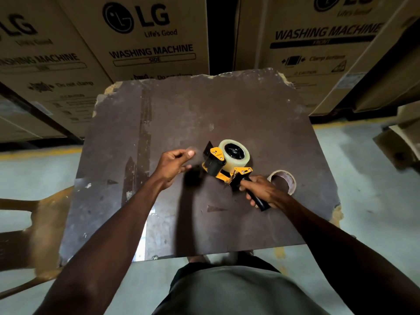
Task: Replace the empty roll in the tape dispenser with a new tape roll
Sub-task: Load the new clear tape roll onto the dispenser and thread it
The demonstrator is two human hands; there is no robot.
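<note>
So the yellow-and-black metal handheld tape dispenser [223, 165] was sitting over the worn dark-brown wooden tabletop [181, 123], a bit right of centre, with a full roll of clear packing tape [235, 152] already mounted on its black hub. The right hand [261, 192] was wrapped tight around the dispenser's black handle [258, 200], fingers closed all the way round it, with the handle pointing back toward the person. The left hand [176, 163] was off to the left of the dispenser's front end, near it but not touching, fingers loosely curled with the thumb and fingertips drawn together. Honestly couldn't tell if it was pinching the tape end or nothing at all, it's kinda blurry there. Just right of the right hand, the empty brown cardboard tape core [283, 180] lay flat on the table, partly hidden behind the wrist. Behind the table there were big tan cardboard washing machine boxes [145, 39] stacked up, and an orange-brown plastic chair [38, 214] stuck out on the left. The person's grey shirt [236, 292] showed at the bottom edge.
</note>
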